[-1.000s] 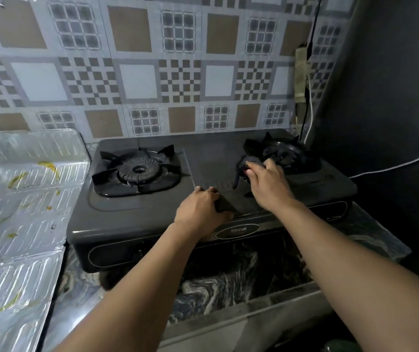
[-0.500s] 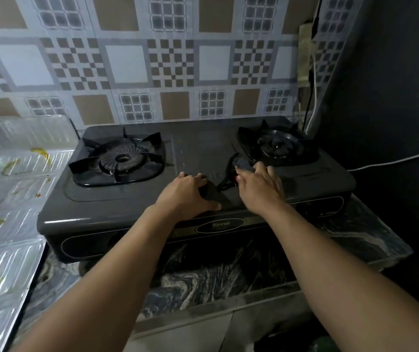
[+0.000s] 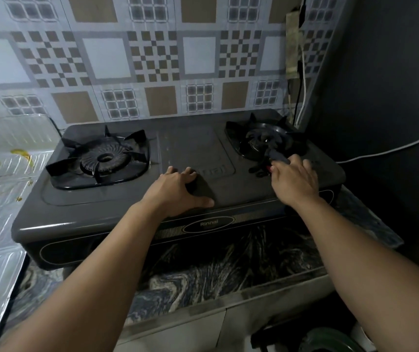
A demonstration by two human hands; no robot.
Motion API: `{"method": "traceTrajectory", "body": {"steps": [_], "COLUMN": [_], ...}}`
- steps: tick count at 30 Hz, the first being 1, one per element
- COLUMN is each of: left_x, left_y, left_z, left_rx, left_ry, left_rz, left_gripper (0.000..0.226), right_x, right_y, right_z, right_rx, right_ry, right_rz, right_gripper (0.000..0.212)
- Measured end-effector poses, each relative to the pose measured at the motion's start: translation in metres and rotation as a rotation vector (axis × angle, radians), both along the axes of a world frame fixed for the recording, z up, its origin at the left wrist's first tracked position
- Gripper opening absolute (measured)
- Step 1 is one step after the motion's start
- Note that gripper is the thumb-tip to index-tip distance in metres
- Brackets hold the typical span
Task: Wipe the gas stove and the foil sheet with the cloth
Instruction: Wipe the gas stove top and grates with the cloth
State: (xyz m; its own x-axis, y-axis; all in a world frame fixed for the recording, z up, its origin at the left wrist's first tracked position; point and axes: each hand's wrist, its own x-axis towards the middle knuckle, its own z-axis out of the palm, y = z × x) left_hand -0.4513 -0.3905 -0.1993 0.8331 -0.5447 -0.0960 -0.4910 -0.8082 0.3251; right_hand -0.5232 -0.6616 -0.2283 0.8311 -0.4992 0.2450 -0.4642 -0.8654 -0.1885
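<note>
A dark two-burner gas stove (image 3: 117,201) stands on a marbled counter. My left hand (image 3: 178,191) rests flat on the stove top near its front middle, fingers spread, with nothing in it. My right hand (image 3: 294,181) presses a dark cloth (image 3: 277,157) onto the stove top just in front of the right burner (image 3: 266,141); most of the cloth is hidden under the fingers. The left burner (image 3: 102,158) is uncovered. The silver foil sheet (image 3: 0,189) lies to the left of the stove, with yellow stains on it.
A patterned tiled wall rises right behind the stove. Cables (image 3: 302,72) hang at the back right corner, and a white cord (image 3: 391,146) runs along the dark wall on the right. The marbled counter (image 3: 228,270) edge lies in front of the stove.
My right hand has slid the cloth rightwards, from the stove's middle to the front of the right burner. The left hand has stayed in place on the stove top.
</note>
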Motion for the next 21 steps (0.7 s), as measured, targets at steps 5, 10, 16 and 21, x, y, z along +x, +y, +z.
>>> {"method": "traceTrajectory", "body": {"steps": [5,10,16,21], "left_x": [0.004,0.01,0.01,0.01], "left_y": [0.0,0.003,0.003,0.003], "left_z": [-0.01,-0.018,-0.019,-0.019], "left_rx": [-0.026,-0.063,-0.057,-0.056], "left_ry": [-0.015,0.016,0.013,0.017], "left_rz": [-0.009,0.029,0.03,0.024], "left_gripper": [0.101,0.115,0.115,0.11], "right_x": [-0.005,-0.005,-0.005,-0.011], "right_y": [-0.028,-0.031,-0.031,-0.041], "right_z": [0.002,-0.003,-0.007,-0.011], "right_rx": [0.015,0.009,-0.022,-0.034], "right_ry": [0.035,-0.027,-0.09,-0.116], "right_rz": [-0.056,-0.078,-0.096,-0.142], "right_gripper": [0.036,0.034,0.033,0.036]}}
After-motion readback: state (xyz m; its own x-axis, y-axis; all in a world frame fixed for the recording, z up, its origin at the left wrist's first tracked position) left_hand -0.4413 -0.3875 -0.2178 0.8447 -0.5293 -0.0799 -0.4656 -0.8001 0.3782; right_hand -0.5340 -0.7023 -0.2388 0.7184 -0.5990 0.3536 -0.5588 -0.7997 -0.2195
